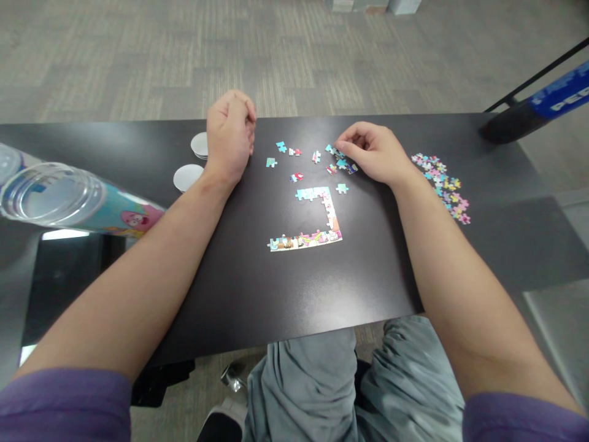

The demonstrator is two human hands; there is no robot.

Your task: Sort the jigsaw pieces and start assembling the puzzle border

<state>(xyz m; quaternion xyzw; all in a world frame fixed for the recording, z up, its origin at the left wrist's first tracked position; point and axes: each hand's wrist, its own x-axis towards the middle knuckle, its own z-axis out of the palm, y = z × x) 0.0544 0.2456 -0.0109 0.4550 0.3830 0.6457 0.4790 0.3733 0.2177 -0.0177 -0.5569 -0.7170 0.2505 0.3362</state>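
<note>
My left hand [232, 136] rests in a loose fist near the table's far edge, beside the white round discs [188, 177]; nothing shows in it. My right hand [370, 147] has thumb and forefinger pinched at a blue jigsaw puzzle piece [329, 149], at the edge of a small group of loose pieces. Several other loose pieces [271, 162] lie between my hands. Nearer to me, joined border pieces [306, 240] form a bracket shape, open to the left: a bottom row, a right side and a short top row.
A heap of colourful puzzle pieces [444, 187] lies right of my right forearm. At the left stand a clear-rimmed cup [55, 196] with a cartoon print and a dark flat device [64, 276]. A blue-and-black cylinder [543, 101] leans over the far right corner of the black table [276, 294].
</note>
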